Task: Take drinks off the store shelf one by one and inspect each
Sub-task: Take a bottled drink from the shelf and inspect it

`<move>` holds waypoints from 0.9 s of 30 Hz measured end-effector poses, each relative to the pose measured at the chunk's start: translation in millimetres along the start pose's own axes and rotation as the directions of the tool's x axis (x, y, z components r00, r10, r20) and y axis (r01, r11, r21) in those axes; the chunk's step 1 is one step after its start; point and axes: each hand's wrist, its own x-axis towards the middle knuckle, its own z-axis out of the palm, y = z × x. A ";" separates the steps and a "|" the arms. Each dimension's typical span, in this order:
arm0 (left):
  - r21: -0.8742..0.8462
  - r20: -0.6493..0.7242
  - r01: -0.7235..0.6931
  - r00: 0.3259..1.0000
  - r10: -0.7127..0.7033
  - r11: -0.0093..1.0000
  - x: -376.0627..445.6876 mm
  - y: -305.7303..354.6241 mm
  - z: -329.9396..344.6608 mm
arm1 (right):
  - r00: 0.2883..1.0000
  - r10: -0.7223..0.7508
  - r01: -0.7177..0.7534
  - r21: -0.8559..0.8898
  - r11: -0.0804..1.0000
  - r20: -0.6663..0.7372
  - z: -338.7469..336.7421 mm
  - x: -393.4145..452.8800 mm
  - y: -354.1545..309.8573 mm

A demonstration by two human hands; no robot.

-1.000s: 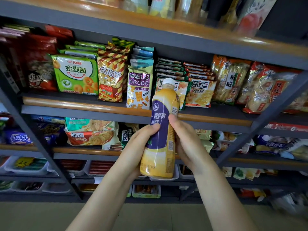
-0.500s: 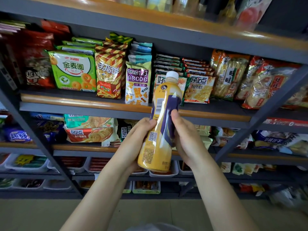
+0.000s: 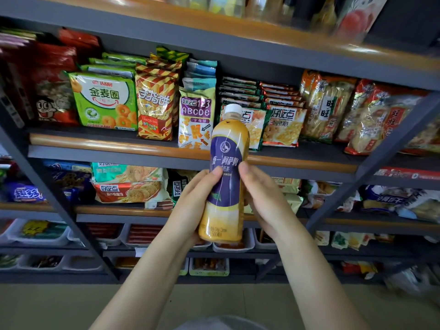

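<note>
A yellow milk-tea bottle with a purple label and a white cap stands almost upright in front of the snack shelves, its top tilted slightly right. My left hand grips its lower left side, thumb on the label. My right hand holds the right side, thumb pressed on the purple label. The label's front with its logo faces me. The fingers of both hands are hidden behind the bottle.
Grey metal shelves with a wooden front rail hold snack bags: a green ring-biscuit bag, a striped bag and rice-cracker packs. Lower shelves carry white trays. Diagonal grey struts cross the front.
The bottle has been turned between my hands: the barcode side faced me half a second ago, now the purple front faces me. It stands a little straighter.
</note>
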 end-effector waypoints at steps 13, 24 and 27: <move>0.280 -0.073 -0.143 0.983 0.170 0.949 7.3 -8.0 -5.8 | 0.996 -0.061 0.051 -0.158 0.986 -0.057 -0.1 -8.0 5.6; 0.349 0.010 -0.199 0.978 0.209 0.916 12.5 -11.7 -17.6 | 1.000 -0.010 0.006 0.199 0.980 0.018 11.5 -8.6 24.7; 0.364 0.097 -0.205 0.978 0.182 0.908 14.6 -15.1 -26.5 | 0.999 -0.048 0.048 0.228 0.972 -0.005 7.6 -3.1 26.0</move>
